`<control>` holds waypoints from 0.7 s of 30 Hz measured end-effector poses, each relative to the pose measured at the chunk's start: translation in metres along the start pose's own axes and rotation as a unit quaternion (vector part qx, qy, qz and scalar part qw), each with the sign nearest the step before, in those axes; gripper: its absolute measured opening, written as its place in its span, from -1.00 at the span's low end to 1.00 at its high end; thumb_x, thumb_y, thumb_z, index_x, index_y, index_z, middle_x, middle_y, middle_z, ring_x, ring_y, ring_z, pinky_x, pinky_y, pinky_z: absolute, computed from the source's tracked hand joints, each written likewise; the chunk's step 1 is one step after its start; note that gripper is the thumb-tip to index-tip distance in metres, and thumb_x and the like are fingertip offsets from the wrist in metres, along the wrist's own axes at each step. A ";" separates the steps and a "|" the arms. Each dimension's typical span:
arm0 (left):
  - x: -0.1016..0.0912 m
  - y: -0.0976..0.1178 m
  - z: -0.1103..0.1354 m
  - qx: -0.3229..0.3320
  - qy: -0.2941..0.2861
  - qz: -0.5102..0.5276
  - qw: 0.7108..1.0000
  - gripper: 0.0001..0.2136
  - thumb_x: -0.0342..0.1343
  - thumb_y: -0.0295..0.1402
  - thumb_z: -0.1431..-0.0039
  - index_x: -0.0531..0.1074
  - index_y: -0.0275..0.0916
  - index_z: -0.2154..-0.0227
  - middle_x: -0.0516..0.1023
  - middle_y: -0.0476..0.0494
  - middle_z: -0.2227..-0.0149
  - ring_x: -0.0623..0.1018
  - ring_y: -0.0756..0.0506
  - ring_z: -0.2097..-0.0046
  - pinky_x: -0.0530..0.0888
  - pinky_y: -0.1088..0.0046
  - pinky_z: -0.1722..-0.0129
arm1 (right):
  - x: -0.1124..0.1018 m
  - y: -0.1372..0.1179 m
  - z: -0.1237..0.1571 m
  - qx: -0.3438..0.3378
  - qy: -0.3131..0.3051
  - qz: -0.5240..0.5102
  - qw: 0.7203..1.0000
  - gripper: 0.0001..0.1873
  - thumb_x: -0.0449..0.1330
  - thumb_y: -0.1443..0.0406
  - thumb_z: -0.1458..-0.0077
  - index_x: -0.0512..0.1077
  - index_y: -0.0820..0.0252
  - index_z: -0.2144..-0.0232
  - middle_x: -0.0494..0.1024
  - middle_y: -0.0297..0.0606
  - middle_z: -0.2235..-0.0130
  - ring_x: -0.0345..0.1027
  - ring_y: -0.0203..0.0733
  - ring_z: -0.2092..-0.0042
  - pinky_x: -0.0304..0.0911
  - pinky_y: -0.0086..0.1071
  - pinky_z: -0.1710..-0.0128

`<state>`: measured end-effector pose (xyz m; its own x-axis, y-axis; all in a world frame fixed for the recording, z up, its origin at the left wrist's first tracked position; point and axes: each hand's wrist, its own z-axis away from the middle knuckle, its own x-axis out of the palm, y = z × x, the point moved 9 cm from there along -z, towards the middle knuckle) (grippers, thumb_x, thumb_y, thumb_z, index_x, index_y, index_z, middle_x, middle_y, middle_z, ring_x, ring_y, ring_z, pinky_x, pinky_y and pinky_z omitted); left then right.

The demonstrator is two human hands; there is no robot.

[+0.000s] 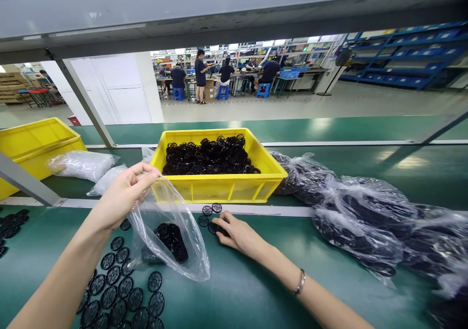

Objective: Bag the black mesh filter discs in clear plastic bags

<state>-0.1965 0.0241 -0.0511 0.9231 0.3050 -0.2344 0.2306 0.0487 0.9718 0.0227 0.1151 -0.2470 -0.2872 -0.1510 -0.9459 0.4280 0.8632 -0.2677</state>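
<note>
My left hand pinches the rim of a clear plastic bag and holds it up off the green table; several black round grille discs lie in its bottom. My right hand rests on the table just right of the bag, fingers curled over a few black discs lying in front of the yellow bin. That bin is heaped with more black discs. Rows of black discs are laid out flat on the table under my left forearm.
Filled clear bags of black parts are piled on the right. White-filled bags and another yellow bin sit at left. A slanted metal frame post crosses the left. People work at benches far behind.
</note>
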 end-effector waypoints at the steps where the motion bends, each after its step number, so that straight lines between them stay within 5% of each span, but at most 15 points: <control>1: 0.000 0.000 0.000 0.000 0.000 0.000 1.000 -0.72 0.20 -0.07 -0.19 0.38 -0.17 0.28 0.03 0.19 0.64 -0.02 0.09 0.61 -0.08 0.59 0.66 | 0.002 -0.004 0.000 0.000 0.000 -0.003 1.000 -0.71 0.12 0.31 -0.25 0.34 0.10 -0.02 0.40 -0.16 0.09 0.43 -0.20 0.29 0.42 -0.29 0.24; 6: 0.001 0.000 0.003 -0.003 -0.003 0.002 1.000 -0.72 0.20 -0.06 -0.19 0.37 -0.17 0.27 0.03 0.20 0.63 -0.01 0.10 0.61 -0.06 0.59 0.65 | 0.010 -0.012 -0.004 0.028 -0.001 0.001 1.000 -0.82 0.13 0.34 -0.21 0.34 0.15 0.10 0.40 -0.15 0.12 0.43 -0.14 0.26 0.39 -0.31 0.31; 17: 0.003 0.003 0.002 0.000 -0.005 -0.003 1.000 -0.71 0.19 -0.06 -0.19 0.37 -0.17 0.28 0.03 0.20 0.63 -0.02 0.10 0.61 -0.07 0.59 0.65 | 0.018 -0.030 -0.033 0.091 -0.025 0.008 0.996 -0.71 0.18 0.34 -0.21 0.40 0.22 0.01 0.42 -0.02 0.09 0.48 -0.06 0.20 0.38 -0.33 0.30; 21: 0.008 0.009 0.003 0.008 -0.008 -0.008 1.000 -0.73 0.18 -0.07 -0.20 0.37 -0.17 0.29 0.06 0.19 0.63 0.00 0.10 0.62 -0.07 0.58 0.66 | -0.008 -0.021 -0.021 0.105 -0.030 -0.002 0.994 -0.73 0.19 0.38 -0.15 0.42 0.24 0.06 0.48 -0.08 0.16 0.47 -0.11 0.27 0.39 -0.30 0.27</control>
<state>-0.1858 0.0242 -0.0447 0.9237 0.2895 -0.2508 0.2504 0.0391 0.9674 -0.0020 0.1082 -0.2296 -0.2402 -0.1876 -0.9524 0.5991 0.7433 -0.2975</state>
